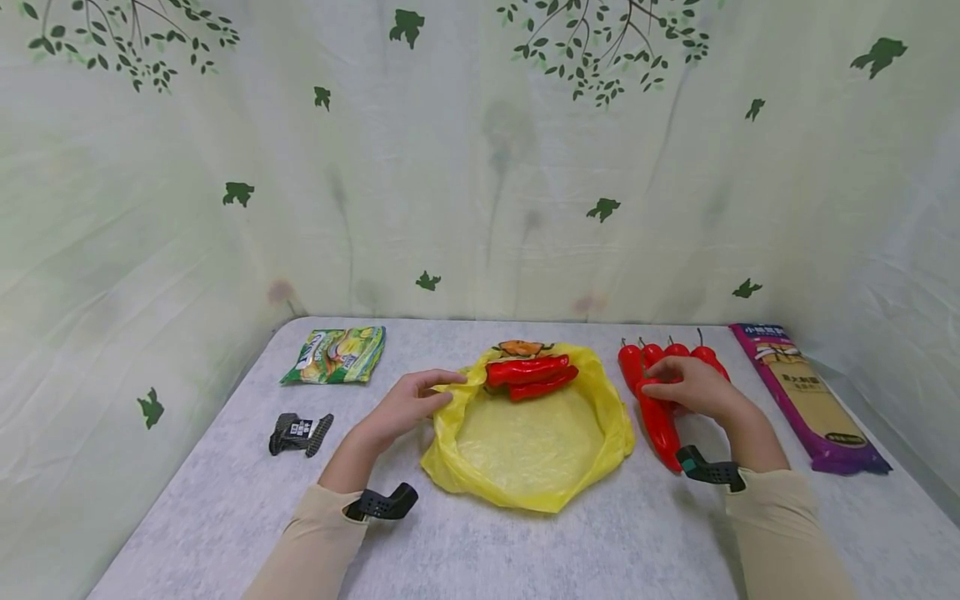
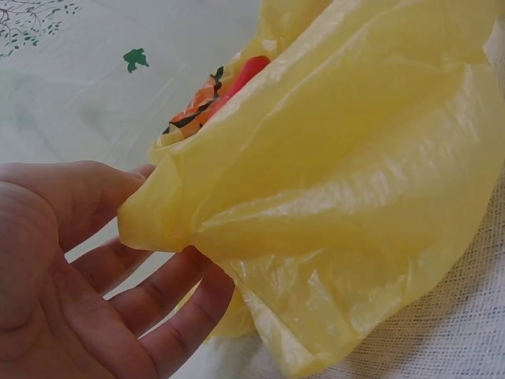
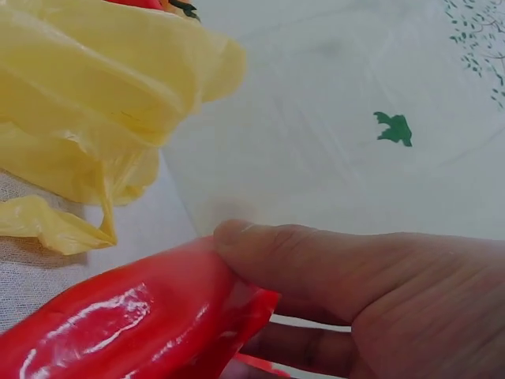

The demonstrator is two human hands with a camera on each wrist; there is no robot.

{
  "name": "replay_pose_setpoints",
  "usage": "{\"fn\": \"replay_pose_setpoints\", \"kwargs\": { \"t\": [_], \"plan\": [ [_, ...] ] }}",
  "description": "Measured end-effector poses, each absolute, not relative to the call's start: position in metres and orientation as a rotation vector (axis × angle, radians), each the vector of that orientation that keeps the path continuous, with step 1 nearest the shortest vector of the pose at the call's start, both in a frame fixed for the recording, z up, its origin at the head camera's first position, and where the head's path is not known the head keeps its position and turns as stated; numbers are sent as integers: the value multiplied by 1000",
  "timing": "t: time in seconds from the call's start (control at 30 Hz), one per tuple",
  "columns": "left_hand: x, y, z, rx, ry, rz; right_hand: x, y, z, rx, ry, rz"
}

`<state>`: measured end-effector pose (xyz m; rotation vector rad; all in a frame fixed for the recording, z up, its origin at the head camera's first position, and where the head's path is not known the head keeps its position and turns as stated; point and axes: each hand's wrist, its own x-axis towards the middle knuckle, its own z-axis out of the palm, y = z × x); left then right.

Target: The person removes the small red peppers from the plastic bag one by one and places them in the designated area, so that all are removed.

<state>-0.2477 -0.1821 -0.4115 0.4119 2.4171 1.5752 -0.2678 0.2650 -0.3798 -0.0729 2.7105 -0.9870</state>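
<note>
A yellow plastic bag (image 1: 517,493) lies with its mouth spread open, and red chili peppers (image 1: 528,369) rest inside at its far side. At the bag's left rim, my left hand (image 1: 405,407) pinches the plastic between thumb and fingers, as the left wrist view (image 2: 102,237) shows. My right hand (image 1: 697,385), right of the bag, grips a large glossy red chili pepper (image 1: 660,429) near one end, thumb on top. Several more red chili peppers (image 1: 632,360) with thin dark stems lie in a row behind that hand, which partly hides them.
A green and yellow snack packet (image 1: 335,356) lies at the table's back left. Nearer sits a small black packet (image 1: 298,434). A long purple and tan package (image 1: 810,396) lies along the right side. Printed fabric walls (image 1: 480,167) enclose the table's back and sides.
</note>
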Motion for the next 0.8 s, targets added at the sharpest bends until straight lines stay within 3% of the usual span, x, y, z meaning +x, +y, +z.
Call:
{"fn": "replay_pose_setpoints", "kwargs": {
  "t": [0.8],
  "plan": [
    [-250,-182,-413,403,2413,1563,-265,279,-378,-50,2613,-914]
  ]
}}
